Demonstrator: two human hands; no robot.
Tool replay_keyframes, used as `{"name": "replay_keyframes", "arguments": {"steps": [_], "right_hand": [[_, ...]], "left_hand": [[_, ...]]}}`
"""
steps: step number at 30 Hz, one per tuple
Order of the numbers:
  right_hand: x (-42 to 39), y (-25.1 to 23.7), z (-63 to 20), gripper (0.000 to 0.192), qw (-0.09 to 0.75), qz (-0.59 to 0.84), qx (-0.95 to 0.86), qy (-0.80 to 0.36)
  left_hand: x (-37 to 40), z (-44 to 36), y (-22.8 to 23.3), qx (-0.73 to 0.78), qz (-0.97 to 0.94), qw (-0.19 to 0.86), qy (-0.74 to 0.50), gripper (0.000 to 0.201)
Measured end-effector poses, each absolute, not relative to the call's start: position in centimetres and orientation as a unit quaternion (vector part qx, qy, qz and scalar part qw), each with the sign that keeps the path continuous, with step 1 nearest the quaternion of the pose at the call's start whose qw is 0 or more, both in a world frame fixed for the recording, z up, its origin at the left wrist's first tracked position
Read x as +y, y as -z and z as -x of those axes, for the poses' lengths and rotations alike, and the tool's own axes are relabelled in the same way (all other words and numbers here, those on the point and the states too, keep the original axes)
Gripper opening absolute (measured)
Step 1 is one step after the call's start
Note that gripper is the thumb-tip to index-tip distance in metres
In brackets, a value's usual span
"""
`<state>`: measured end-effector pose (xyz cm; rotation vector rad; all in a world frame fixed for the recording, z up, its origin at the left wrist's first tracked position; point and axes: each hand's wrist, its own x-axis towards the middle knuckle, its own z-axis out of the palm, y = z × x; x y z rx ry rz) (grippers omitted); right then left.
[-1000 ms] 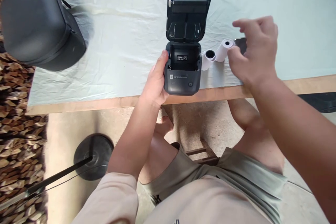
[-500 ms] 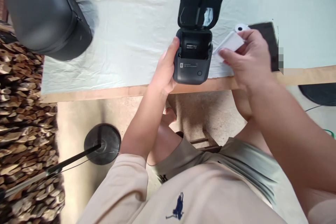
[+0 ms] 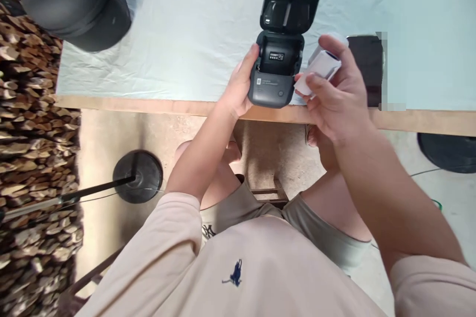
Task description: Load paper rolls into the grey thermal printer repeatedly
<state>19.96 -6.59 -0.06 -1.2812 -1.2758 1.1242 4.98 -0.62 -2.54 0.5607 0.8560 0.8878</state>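
A small dark grey printer (image 3: 273, 79) sits near the table's front edge with its lid (image 3: 293, 0) flipped up and the paper bay bare. My left hand (image 3: 240, 84) grips the printer's left side. My right hand (image 3: 334, 94) holds a white paper roll (image 3: 320, 67) lifted just right of the printer. A second white roll is hidden behind my right hand, if it is still there.
A dark phone (image 3: 366, 67) lies flat behind my right hand. A black hard case (image 3: 74, 0) stands at the table's far left. The pale cloth (image 3: 186, 34) covers the wooden table (image 3: 148, 105). Stacked firewood (image 3: 33, 133) and a black stand base (image 3: 137, 176) are left below.
My right hand closed on a white paper roll, lifted it off the cloth and brought it beside the printer. My left hand stayed on the printer.
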Motion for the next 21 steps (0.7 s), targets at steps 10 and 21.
{"name": "replay_keyframes", "arguments": {"steps": [10, 21], "right_hand": [[-5.1, -0.8, -21.3, 0.03, 0.562, 0.428, -0.585, -0.399], [-3.1, -3.9, -21.3, 0.022, 0.391, 0.507, -0.732, -0.234]], "left_hand": [[-1.0, -6.1, 2.6, 0.317, -0.361, 0.754, -0.448, 0.03], [-1.4, -6.5, 2.3, 0.34, -0.378, 0.719, -0.473, 0.025]]}}
